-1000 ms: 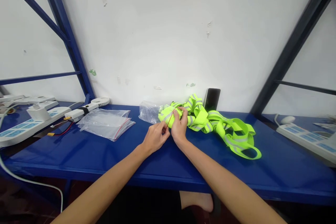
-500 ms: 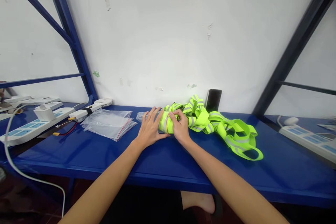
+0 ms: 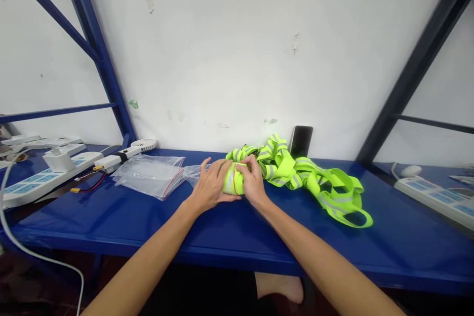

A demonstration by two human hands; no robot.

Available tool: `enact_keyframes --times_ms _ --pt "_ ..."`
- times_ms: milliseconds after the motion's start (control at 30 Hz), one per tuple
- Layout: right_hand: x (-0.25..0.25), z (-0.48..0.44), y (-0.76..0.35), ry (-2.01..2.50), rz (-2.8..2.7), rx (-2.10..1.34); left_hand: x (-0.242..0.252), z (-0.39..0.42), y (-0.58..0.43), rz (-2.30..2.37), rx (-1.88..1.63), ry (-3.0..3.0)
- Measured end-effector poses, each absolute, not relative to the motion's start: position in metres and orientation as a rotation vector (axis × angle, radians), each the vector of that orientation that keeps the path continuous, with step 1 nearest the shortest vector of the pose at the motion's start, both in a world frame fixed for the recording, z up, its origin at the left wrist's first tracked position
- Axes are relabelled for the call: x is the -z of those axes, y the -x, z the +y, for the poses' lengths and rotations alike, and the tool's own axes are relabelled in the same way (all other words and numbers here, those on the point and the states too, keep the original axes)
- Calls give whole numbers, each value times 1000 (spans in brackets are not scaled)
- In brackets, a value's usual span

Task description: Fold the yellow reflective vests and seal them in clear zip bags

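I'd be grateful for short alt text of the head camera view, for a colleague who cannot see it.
A bare left hand and right hand hold a rolled neon-yellow reflective vest bound by a thin red band on a blue metal shelf. More tangled reflective vest lies to the right, clear plastic zip bags to the left.

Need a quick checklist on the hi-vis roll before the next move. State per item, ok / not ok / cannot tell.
1. Red band around the rolled hi-vis vest: ok, it crosses the roll.
2. Contact: ok, the left hand and right hand are both on the roll.
3. Roll tightness: cannot tell, the hands cover much of it.
4. Roll separate from the loose hi-vis vest: cannot tell, they meet in this view.
5. Clear plastic bag: ok, it lies by the left hand on the blue bench.
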State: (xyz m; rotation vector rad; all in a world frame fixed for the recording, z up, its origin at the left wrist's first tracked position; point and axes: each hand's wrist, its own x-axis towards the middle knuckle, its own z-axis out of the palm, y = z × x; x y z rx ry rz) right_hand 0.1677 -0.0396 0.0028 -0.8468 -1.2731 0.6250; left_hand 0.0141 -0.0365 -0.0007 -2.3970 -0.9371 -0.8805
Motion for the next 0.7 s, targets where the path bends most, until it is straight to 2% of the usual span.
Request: enact_keyframes --times_ms 567,700 --pt "-2 -41 -160 791 -1295 -624 5 -34 -25 -861 892 2368" --pt "-3 -34 -163 687 -1203 -824 4 -33 -19 -845 934 2361"
